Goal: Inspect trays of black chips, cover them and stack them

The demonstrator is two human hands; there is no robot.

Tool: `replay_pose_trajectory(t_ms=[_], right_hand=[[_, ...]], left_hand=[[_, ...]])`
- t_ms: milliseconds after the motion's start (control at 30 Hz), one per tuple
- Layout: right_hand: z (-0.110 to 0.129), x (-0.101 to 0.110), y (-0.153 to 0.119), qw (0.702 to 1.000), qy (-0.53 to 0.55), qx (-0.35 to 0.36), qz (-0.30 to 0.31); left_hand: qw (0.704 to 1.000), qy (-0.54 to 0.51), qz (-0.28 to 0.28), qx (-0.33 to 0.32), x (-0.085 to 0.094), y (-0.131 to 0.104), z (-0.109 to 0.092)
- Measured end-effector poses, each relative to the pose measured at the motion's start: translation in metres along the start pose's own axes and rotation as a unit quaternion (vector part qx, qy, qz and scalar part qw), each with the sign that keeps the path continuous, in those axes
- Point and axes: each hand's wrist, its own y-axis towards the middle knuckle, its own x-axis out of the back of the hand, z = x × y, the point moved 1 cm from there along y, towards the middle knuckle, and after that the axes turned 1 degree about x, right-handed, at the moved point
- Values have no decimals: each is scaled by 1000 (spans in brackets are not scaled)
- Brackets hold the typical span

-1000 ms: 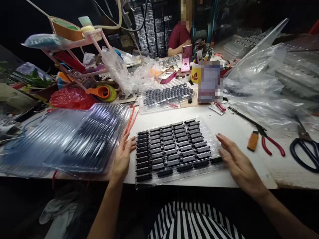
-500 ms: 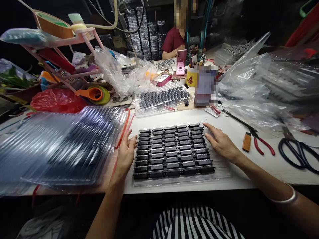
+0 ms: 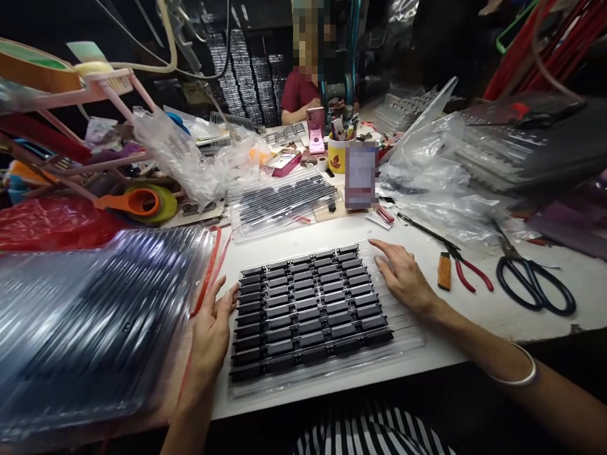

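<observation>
Clear plastic tray (image 3: 411, 335), shallow, shiny, lying flat on white tabletop (image 3: 515, 328) between both hands. Black ridged parts (image 3: 308, 315) fill it in close rows, five columns; right margin bare. Left hand (image 3: 211, 328) at tray's left edge, fingers slightly apart. Right hand (image 3: 405, 278) by far right corner, index finger and thumb apart. Beyond: second clear tray (image 3: 246, 229) with dark strips (image 3: 284, 201); yellow cup (image 3: 336, 162) holding pens (image 3: 344, 131). Left: overlapping clear trays (image 3: 95, 328).

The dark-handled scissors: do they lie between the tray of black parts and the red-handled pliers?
No, the scissors lie beyond the pliers, on the side away from the tray.
</observation>
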Motion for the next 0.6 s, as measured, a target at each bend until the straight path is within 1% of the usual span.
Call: replay_pose_trajectory(t_ms=[133,200,267,333,433,500,600], right_hand=[[-8,2,2,998,34,-48,-8],[-10,3,2,995,72,-68,-6],[-12,5,1,988,124,-88,-1],[-13,7,1,977,183,-105,-2],[-14,9,2,956,267,-120,-25],[-14,10,2,940,315,-126,-38],[-12,11,2,914,376,-144,-41]], left_hand=[[1000,15,-1,-10,1,1,4],[1000,2,2,-1,3,3,5],[998,-55,17,25,4,4,6],[989,-135,29,45,6,5,5],[973,-226,19,39,6,4,-1],[963,-268,9,32,5,2,-5],[950,-311,1,27,5,-1,-10]])
